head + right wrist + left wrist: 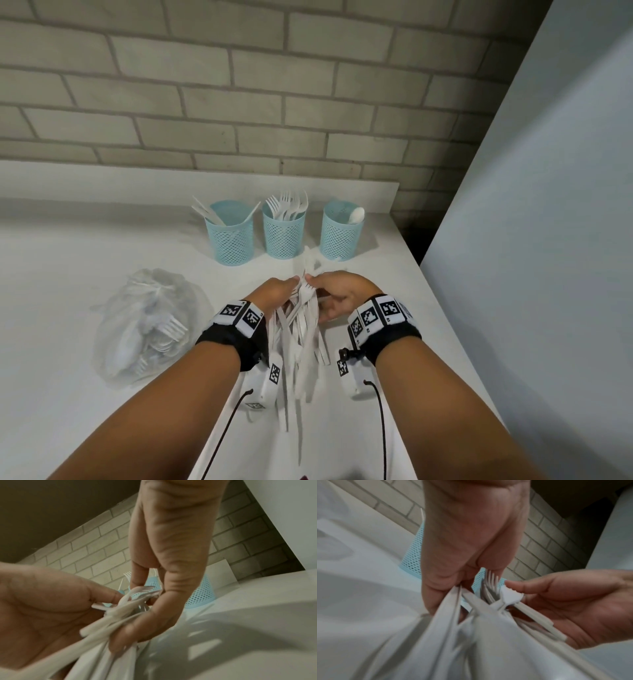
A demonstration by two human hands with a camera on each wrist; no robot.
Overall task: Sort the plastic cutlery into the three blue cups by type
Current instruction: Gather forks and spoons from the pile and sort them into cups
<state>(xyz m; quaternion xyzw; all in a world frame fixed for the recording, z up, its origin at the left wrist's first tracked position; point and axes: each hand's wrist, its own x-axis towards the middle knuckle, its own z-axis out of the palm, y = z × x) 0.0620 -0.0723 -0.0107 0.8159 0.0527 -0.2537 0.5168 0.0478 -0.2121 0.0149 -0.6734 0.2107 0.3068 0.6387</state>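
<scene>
Three blue mesh cups stand in a row near the wall: the left cup (pixel 230 236) holds knives, the middle cup (pixel 283 230) holds forks, the right cup (pixel 341 232) holds a spoon. In front of them both hands hold one bundle of white plastic cutlery (pixel 298 337) above the counter, handles fanning toward me. My left hand (pixel 285 287) grips the bundle (pixel 471 622) with curled fingers. My right hand (pixel 318 286) pinches a fork (pixel 145 588) at the top of the bundle between fingers and thumb.
A clear plastic bag (pixel 147 325) with more white cutlery lies on the white counter (pixel 68 274) at the left. A brick wall runs behind the cups. A tall white panel (pixel 548 205) borders the counter on the right.
</scene>
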